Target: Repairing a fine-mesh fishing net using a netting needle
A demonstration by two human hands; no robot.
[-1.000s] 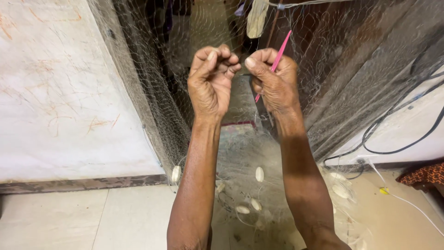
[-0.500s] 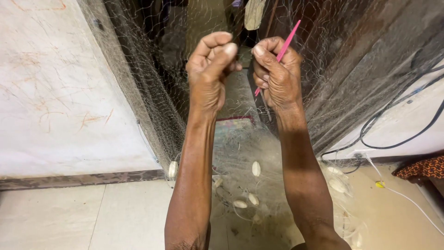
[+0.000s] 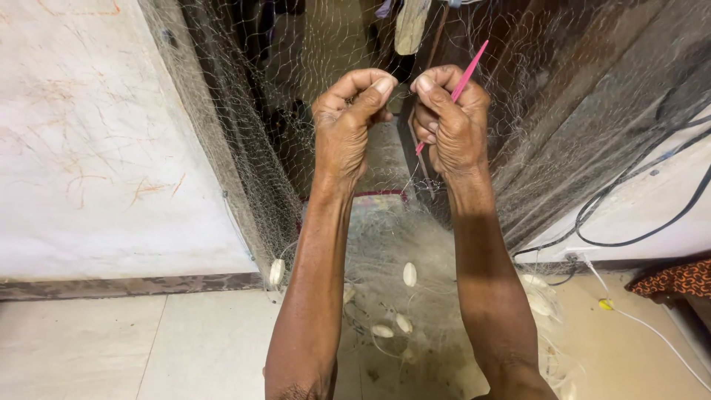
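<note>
The net (image 3: 444, 244) in front of me is of very thin, clear thread, like nylon line, with a slight shine where it lies in a heap. The needle (image 3: 465, 78) in my right hand (image 3: 448, 122) is smooth pink plastic. My left hand (image 3: 348, 122) pinches only the fine thread. The floats (image 3: 409, 274) on the net are pale, smooth and look like plastic or foam; I cannot tell which. The wall (image 3: 96, 163) is matt white plaster, rough and scratched with orange marks. The floor (image 3: 148, 348) has smooth beige tiles with a dull gloss. The cables (image 3: 637, 174) have black, slightly glossy rubber or plastic skin.
</note>
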